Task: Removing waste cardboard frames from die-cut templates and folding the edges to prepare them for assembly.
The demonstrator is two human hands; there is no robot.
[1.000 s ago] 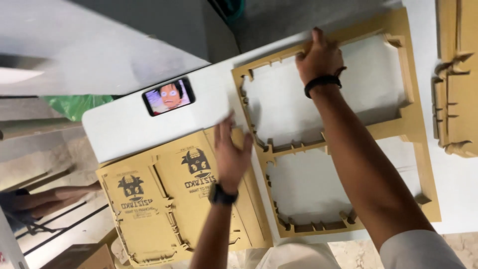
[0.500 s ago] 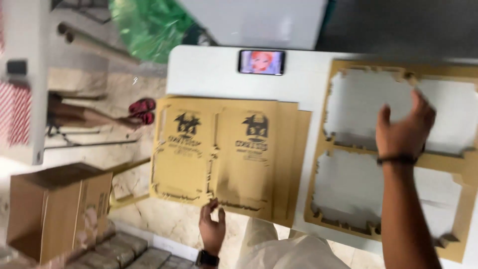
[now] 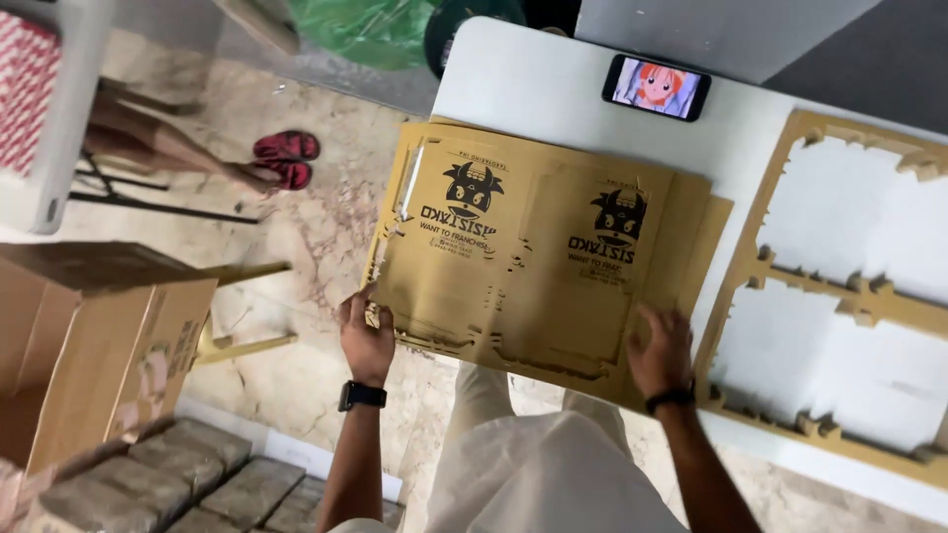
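We hold the stack of cardboard sheets [image 3: 533, 257] overhanging the desk [image 3: 553, 89] edge; our left hand [image 3: 365, 336] pinches its near corner; our right hand [image 3: 660, 350] lies spread flat on top; light, bendy, best gripped at edges; phone [image 3: 657, 87] beyond.

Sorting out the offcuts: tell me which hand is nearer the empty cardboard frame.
Right. The right hand rests on the printed sheet stack just beside the empty cardboard frame; the left hand grips the stack's far edge.
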